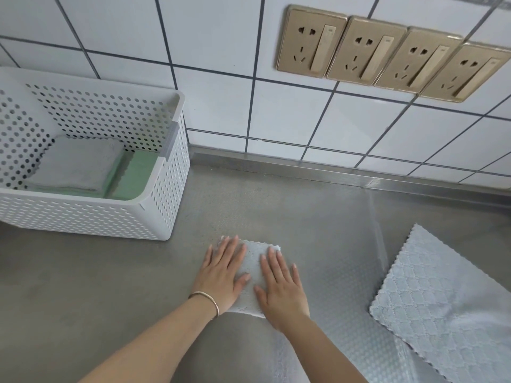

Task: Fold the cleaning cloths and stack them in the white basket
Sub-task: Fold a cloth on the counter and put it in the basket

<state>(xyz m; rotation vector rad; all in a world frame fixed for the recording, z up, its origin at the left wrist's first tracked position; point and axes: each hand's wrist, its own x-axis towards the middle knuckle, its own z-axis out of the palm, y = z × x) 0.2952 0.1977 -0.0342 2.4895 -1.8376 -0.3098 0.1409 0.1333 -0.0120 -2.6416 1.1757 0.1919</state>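
Two folded cloths are stacked in the white basket (154,214) at the far left of the bench (96,272): a grey cloth (74,164) is laid on top of a green cloth (132,175). A small folded cloth (253,269) is pressed flat near the middle by the left hand (224,275) and right hand (282,288), fingers spread open, nothing gripped. One unfolded cloth (442,299) is spread at the right.
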